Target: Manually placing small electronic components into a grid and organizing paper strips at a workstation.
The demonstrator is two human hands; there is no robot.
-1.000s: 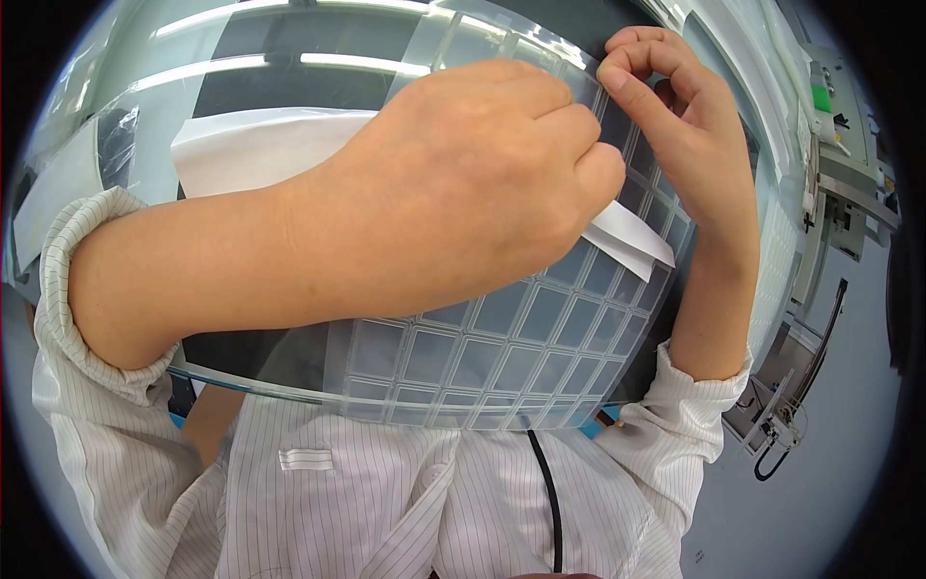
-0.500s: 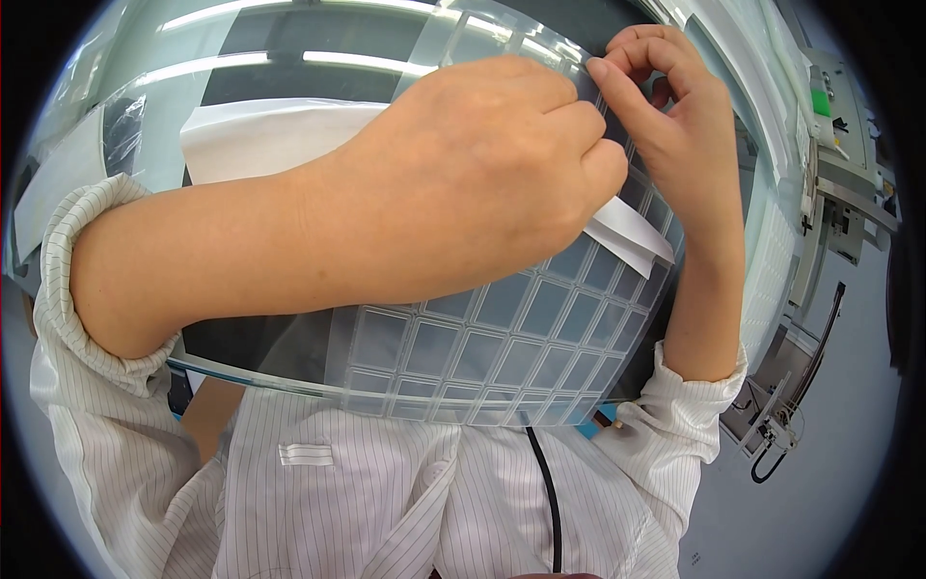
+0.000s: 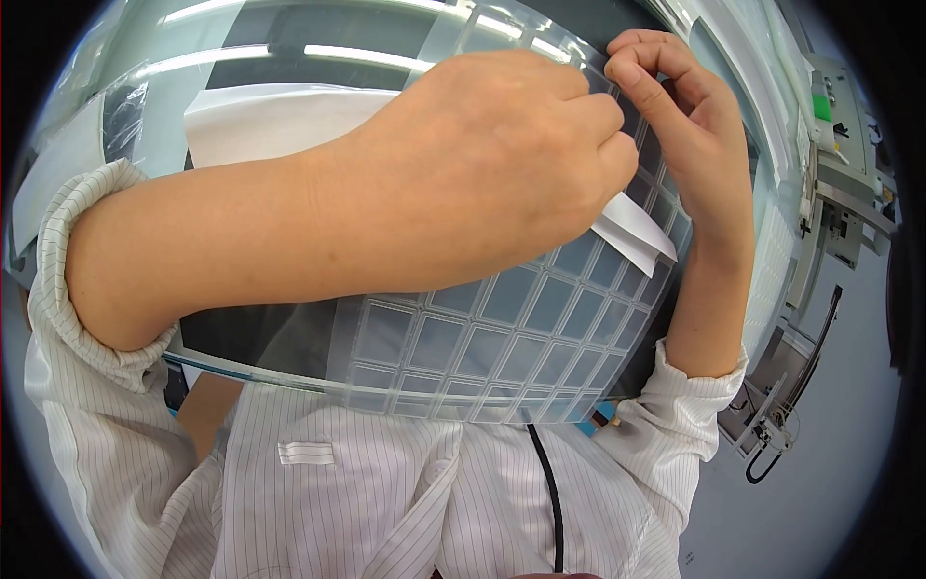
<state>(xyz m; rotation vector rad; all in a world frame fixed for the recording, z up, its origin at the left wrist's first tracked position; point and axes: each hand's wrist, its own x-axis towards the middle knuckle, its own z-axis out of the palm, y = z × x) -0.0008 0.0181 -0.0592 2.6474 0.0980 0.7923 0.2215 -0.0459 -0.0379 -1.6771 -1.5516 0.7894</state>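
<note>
A clear plastic tray or sheet with a grid of rectangular cells lies on the dark glass-topped surface in front of me. Across it, under my left forearm, runs a folded white paper, whose creased end shows again at the right. My left hand is closed above the paper and the grid, knuckles to the right; its fingertips are hidden. At the far right edge of the grid, my right hand has thumb and fingertips brought together. Whatever either hand may grip cannot be made out.
Clear film lies at the far left, by a pale sheet. The glass edge runs close to my body. A black cable hangs down my striped shirt. Metal machine parts stand beyond the surface at the right.
Both hands have shifted slightly to the right, my left also a little away from me. The paper's folded end has moved slightly right with them.
</note>
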